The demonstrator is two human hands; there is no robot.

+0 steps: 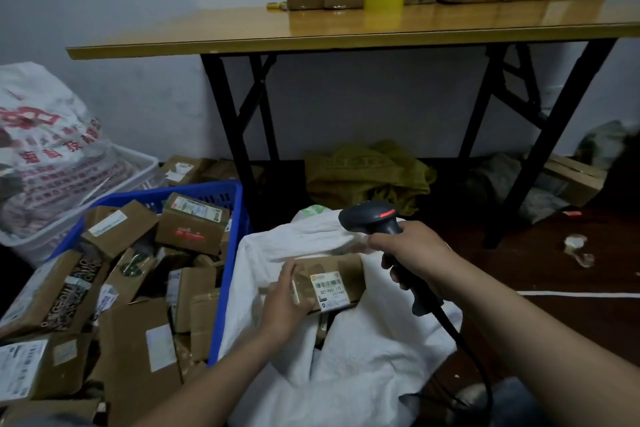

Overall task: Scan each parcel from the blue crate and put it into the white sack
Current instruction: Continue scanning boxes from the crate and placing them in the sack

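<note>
Left grip (285, 302) holds parcel (329, 282) over white sack (363, 357).

Parcel label (330, 290) text — blurred, unreadable

The crate (228, 253) was bright blue with a perforated grid wall, and its parcels (138, 288) were brown cardboard with white labels. The sack (363, 350) was plain white. The held parcel (332, 279) was brown, its white label (328, 289) barred in black. The scanner (372, 218) was black with a red strip. The table (346, 28) was yellow-brown on black legs. A printed bag (45, 135) was white with red characters.
</note>
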